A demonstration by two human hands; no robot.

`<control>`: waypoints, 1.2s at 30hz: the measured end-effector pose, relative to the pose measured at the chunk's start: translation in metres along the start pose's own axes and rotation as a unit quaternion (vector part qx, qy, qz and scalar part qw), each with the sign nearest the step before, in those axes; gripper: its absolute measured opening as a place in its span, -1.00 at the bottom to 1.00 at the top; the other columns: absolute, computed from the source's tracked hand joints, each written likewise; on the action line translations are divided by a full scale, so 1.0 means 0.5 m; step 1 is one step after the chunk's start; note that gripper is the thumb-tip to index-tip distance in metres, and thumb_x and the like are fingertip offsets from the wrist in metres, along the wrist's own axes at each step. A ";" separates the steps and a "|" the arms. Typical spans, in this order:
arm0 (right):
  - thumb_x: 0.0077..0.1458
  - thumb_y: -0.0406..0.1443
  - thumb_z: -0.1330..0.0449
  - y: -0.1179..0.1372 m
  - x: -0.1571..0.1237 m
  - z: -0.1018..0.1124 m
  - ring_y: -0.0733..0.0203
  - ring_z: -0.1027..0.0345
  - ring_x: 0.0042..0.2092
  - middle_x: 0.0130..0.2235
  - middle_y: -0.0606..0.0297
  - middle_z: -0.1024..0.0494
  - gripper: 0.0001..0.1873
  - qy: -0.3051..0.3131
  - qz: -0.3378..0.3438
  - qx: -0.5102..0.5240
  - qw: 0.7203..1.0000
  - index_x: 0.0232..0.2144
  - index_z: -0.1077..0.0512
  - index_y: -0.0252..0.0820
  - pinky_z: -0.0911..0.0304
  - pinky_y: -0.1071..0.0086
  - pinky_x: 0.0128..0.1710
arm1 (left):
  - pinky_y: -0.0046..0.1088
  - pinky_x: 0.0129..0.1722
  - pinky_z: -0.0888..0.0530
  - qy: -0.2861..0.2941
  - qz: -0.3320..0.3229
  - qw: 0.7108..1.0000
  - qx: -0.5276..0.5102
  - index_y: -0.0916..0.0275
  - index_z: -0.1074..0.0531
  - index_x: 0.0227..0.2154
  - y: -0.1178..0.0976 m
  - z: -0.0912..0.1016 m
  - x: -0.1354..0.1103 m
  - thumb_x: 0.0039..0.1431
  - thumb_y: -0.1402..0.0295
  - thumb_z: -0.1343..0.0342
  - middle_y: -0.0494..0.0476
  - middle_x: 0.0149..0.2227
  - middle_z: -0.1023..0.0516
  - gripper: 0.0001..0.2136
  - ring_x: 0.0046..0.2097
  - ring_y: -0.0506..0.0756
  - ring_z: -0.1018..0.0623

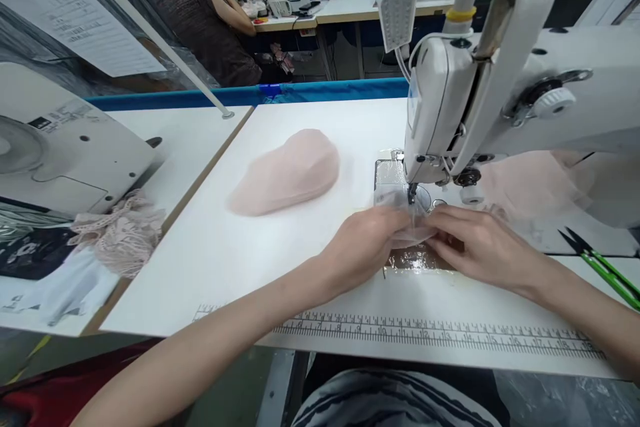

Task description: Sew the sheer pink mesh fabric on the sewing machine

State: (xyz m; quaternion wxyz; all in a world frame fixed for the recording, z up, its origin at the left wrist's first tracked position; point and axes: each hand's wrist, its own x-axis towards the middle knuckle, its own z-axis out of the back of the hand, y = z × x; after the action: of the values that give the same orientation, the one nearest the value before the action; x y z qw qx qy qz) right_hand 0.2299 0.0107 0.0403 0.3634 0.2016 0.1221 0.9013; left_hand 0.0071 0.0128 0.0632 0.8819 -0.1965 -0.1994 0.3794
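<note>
A piece of sheer pale fabric [413,235] lies under the needle and presser foot of the white sewing machine [440,100]. My left hand [367,237] presses its fingers together on the fabric's left side, close to the presser foot. From the right, my right hand [473,240] pinches the same fabric, thumb below and fingers above. The fingertips of both hands partly hide the cloth. Left of the machine, a pale pink molded cup-shaped piece [293,173] rests on the white table. More sheer pink fabric [533,183] lies behind my right hand, under the machine arm.
Green-handled thread snips [603,268] lie at the right. A printed ruler [425,333] runs along the table's front edge. On the left stand another machine [65,140] and a bundle of pinkish cords [123,233]. A person [200,20] sits beyond the blue edge [330,90].
</note>
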 end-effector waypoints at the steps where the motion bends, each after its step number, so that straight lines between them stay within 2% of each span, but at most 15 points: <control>1: 0.24 -0.39 -0.03 0.000 -0.002 -0.003 0.22 -0.43 -0.30 -0.23 0.19 -0.51 -0.79 -0.012 0.007 0.000 1.000 -0.17 -0.45 -0.23 -0.39 0.35 -0.34 | -0.52 -0.45 -0.35 0.010 0.011 1.000 -0.018 0.29 -0.39 -0.40 -0.001 0.004 0.005 0.20 0.60 0.21 0.06 -0.39 -0.48 -0.73 -0.42 0.00 -0.42; 4: 0.26 -0.37 -0.04 -0.001 -0.007 -0.008 0.22 -0.45 -0.26 -0.21 0.19 -0.52 -0.79 -0.066 0.028 -0.003 0.997 -0.22 -0.49 -0.21 -0.40 0.37 -0.34 | -0.47 -0.40 -0.39 0.050 0.020 0.999 -0.011 0.29 -0.43 -0.21 0.000 0.012 0.021 0.24 0.45 0.12 0.09 -0.28 -0.52 -0.78 -0.35 0.03 -0.47; 6: 0.25 -0.37 -0.07 -0.002 -0.009 -0.007 0.23 -0.46 -0.25 -0.17 0.21 -0.54 -0.81 -0.110 0.021 0.000 0.994 -0.22 -0.50 -0.18 -0.39 0.39 -0.35 | -0.45 -0.39 -0.40 0.087 0.019 0.996 0.025 0.30 -0.39 -0.01 0.008 0.013 0.035 0.24 0.25 0.00 0.14 -0.20 -0.51 -0.67 -0.31 0.08 -0.50; 8: 0.24 -0.36 -0.10 -0.003 -0.007 -0.005 0.26 -0.46 -0.29 -0.18 0.25 -0.56 -0.82 -0.152 0.006 -0.001 0.988 -0.19 -0.50 -0.14 -0.37 0.41 -0.39 | -0.45 -0.41 -0.39 0.116 0.019 0.991 0.058 0.25 -0.35 0.09 0.022 0.013 0.051 0.20 0.18 -0.08 0.13 -0.20 -0.50 -0.57 -0.31 0.08 -0.50; 10: 0.25 -0.34 -0.11 -0.003 -0.002 -0.004 0.32 -0.42 -0.41 -0.31 0.32 -0.58 -0.81 -0.181 -0.011 -0.009 0.983 -0.16 -0.51 -0.10 -0.32 0.45 -0.48 | -0.49 -0.41 -0.36 0.132 0.014 0.989 0.066 0.20 -0.43 0.01 0.037 0.011 0.067 0.23 0.31 -0.06 0.07 -0.29 -0.49 -0.70 -0.35 0.04 -0.49; 12: 0.25 -0.31 -0.11 -0.004 0.003 -0.004 0.37 -0.31 -0.55 -0.49 0.39 -0.53 -0.80 -0.201 -0.022 -0.027 0.979 -0.18 -0.54 -0.09 -0.22 0.48 -0.59 | -0.52 -0.44 -0.31 0.135 0.010 0.990 0.047 0.25 -0.53 -0.22 0.049 0.010 0.080 0.24 0.42 -0.01 0.04 -0.39 -0.46 -0.81 -0.43 -0.02 -0.43; 15: 0.26 -0.27 -0.09 -0.007 0.008 -0.008 0.40 -0.20 -0.63 -0.62 0.43 -0.44 -0.77 -0.210 -0.033 -0.053 0.976 -0.25 -0.57 -0.11 -0.13 0.47 -0.66 | -0.55 -0.52 -0.24 0.132 0.020 0.991 -0.002 0.33 -0.48 -0.51 0.056 0.013 0.088 0.23 0.41 -0.02 0.04 -0.49 -0.40 -0.76 -0.52 -0.07 -0.33; 19: 0.23 -0.28 -0.14 -0.009 0.008 -0.016 0.38 -0.32 -0.58 -0.50 0.40 -0.56 -0.81 -0.195 -0.049 -0.029 0.979 -0.24 -0.56 -0.16 -0.20 0.47 -0.61 | -0.55 -0.54 -0.20 0.150 0.020 0.985 -0.078 0.33 -0.43 -0.58 0.054 0.025 0.086 0.24 0.32 -0.05 0.02 -0.52 -0.33 -0.70 -0.53 -0.09 -0.30; 23: 0.23 -0.29 -0.15 -0.004 0.005 -0.019 0.34 -0.44 -0.45 -0.34 0.35 -0.62 -0.82 -0.168 -0.045 0.008 0.985 -0.20 -0.55 -0.17 -0.34 0.47 -0.50 | -0.55 -0.53 -0.19 0.157 0.002 0.980 -0.119 0.33 -0.43 -0.60 0.050 0.032 0.075 0.30 0.27 0.03 0.01 -0.52 -0.28 -0.61 -0.53 -0.10 -0.25; 26: 0.22 -0.31 -0.15 -0.001 -0.001 -0.019 0.33 -0.45 -0.41 -0.32 0.34 -0.62 -0.82 -0.149 -0.020 0.005 0.989 -0.20 -0.55 -0.17 -0.36 0.46 -0.47 | -0.56 -0.55 -0.18 0.129 -0.044 0.989 -0.057 0.32 -0.48 -0.55 0.049 0.015 0.053 0.29 0.32 0.02 0.00 -0.51 -0.28 -0.67 -0.54 -0.10 -0.25; 28: 0.21 -0.34 -0.15 0.001 -0.007 -0.020 0.29 -0.45 -0.36 -0.31 0.33 -0.62 -0.83 -0.123 0.007 -0.026 0.992 -0.27 -0.56 -0.16 -0.36 0.42 -0.42 | -0.54 -0.58 -0.15 0.074 -0.088 0.993 0.029 0.30 -0.49 -0.55 0.048 -0.008 0.033 0.29 0.31 0.01 0.01 -0.51 -0.31 -0.67 -0.54 -0.09 -0.25; 30: 0.20 -0.36 -0.14 0.004 -0.012 -0.019 0.21 -0.45 -0.28 -0.28 0.30 -0.61 -0.82 -0.105 0.038 -0.071 0.991 -0.33 -0.56 -0.15 -0.36 0.34 -0.36 | -0.52 -0.61 -0.12 0.004 -0.140 0.983 0.115 0.30 -0.46 -0.60 0.046 -0.033 0.015 0.32 0.28 0.05 0.02 -0.52 -0.34 -0.61 -0.55 -0.07 -0.26; 32: 0.20 -0.38 -0.13 0.007 -0.014 -0.018 0.10 -0.43 -0.15 -0.22 0.27 -0.61 -0.81 -0.106 0.066 -0.113 0.986 -0.35 -0.56 -0.17 -0.36 0.23 -0.26 | -0.51 -0.60 -0.19 -0.047 -0.186 0.965 0.179 0.29 -0.45 -0.57 0.040 -0.050 0.001 0.34 0.31 0.07 0.04 -0.51 -0.38 -0.62 -0.52 -0.05 -0.32; 34: 0.19 -0.41 -0.13 0.011 -0.014 -0.016 0.04 -0.41 -0.05 -0.17 0.25 -0.61 -0.82 -0.110 0.095 -0.131 0.981 -0.33 -0.55 -0.19 -0.35 0.13 -0.12 | -0.49 -0.53 -0.32 -0.072 -0.219 0.948 0.219 0.30 -0.46 -0.48 0.032 -0.057 -0.009 0.32 0.37 0.03 0.06 -0.46 -0.45 -0.72 -0.45 -0.01 -0.41; 36: 0.17 -0.44 -0.15 0.014 -0.013 -0.015 0.08 -0.43 -0.06 -0.19 0.21 -0.61 -0.84 -0.111 0.120 -0.130 0.978 -0.30 -0.54 -0.23 -0.34 0.12 -0.01 | -0.41 -0.36 -0.45 -0.083 -0.234 0.940 0.235 0.32 -0.48 -0.34 0.025 -0.056 -0.016 0.29 0.42 -0.03 0.13 -0.30 -0.55 -0.84 -0.28 0.06 -0.52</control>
State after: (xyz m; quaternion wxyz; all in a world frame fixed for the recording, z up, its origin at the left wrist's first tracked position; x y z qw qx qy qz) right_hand 0.2267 0.0006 0.0343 0.2874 0.2647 -0.0625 0.9184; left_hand 0.0087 0.0093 0.0318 0.9471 0.1009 -0.2172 0.2138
